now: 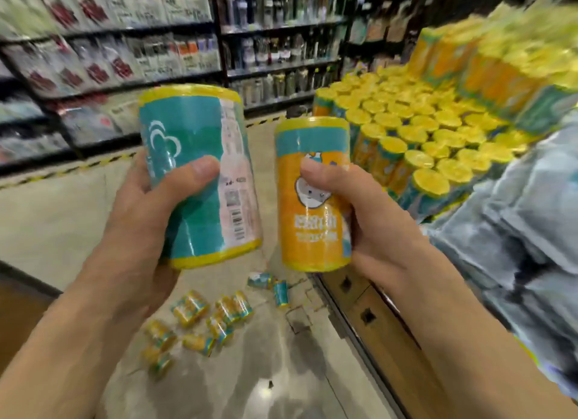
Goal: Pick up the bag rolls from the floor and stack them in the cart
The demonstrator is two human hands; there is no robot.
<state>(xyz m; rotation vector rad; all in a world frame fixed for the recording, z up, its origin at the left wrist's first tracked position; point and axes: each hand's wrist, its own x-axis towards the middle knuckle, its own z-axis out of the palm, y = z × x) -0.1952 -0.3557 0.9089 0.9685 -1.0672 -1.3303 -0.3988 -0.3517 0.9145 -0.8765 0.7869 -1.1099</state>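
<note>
My left hand (pixel 147 218) grips a bag roll (pixel 197 156) with its teal side and barcode label facing me, held upright at chest height. My right hand (pixel 359 215) grips a second bag roll (pixel 312 218), orange with a cartoon figure and a teal band on top. Both rolls have yellow ends. Several more bag rolls (pixel 200 318) lie scattered on the floor below my hands. To the right, the cart (pixel 369 318) carries many upright rolls (pixel 416 137) packed in rows, with a taller stack at the back right.
Grey plastic-wrapped packs (pixel 525 237) are piled at the right edge beside the rolls. Dark shelves of goods (pixel 125 59) line the far side of the aisle. The grey floor (pixel 47 224) stretches left, with a yellow-black striped line along the shelves.
</note>
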